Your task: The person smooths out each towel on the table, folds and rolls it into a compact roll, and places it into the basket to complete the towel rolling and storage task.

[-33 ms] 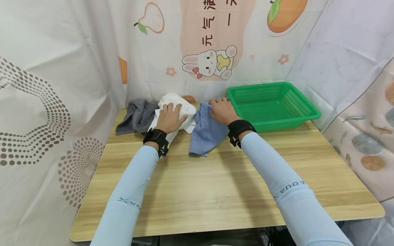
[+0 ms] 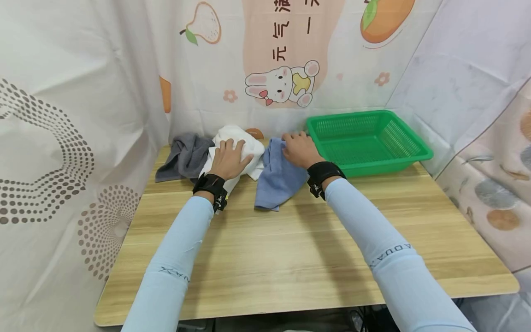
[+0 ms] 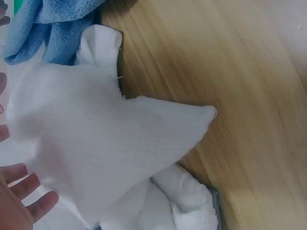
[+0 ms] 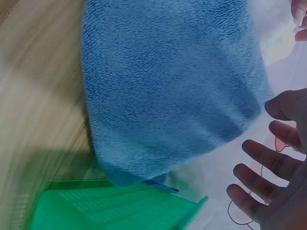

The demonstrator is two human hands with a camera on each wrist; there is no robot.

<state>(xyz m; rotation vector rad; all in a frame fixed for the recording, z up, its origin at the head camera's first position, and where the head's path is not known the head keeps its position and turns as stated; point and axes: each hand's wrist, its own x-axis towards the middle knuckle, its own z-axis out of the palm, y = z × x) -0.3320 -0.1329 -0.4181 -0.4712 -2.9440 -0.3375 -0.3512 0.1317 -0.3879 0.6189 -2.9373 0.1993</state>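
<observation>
Left hand (image 2: 228, 162), spread, over white cloth (image 3: 110, 134); right hand (image 2: 302, 151), spread, blue cloth (image 4: 168, 91) by thumb (image 4: 287, 104): edge pinch likely cleanest.

Along the back of the rectangular wood-grained table (image 2: 269, 258), a crumpled grey cloth (image 2: 188, 154) is laid leftmost, a bunched white cloth (image 2: 252, 150) alongside, then an oblong blue cloth (image 2: 277, 180); rightmost is placed a rectangular green plastic basket (image 2: 369, 169).

head: bright light is washing worktop (image 2: 265, 258) | arms (image 2: 174, 263) are casting soft shadows | right wrist: hand (image 4: 290, 191) is showing dim
</observation>
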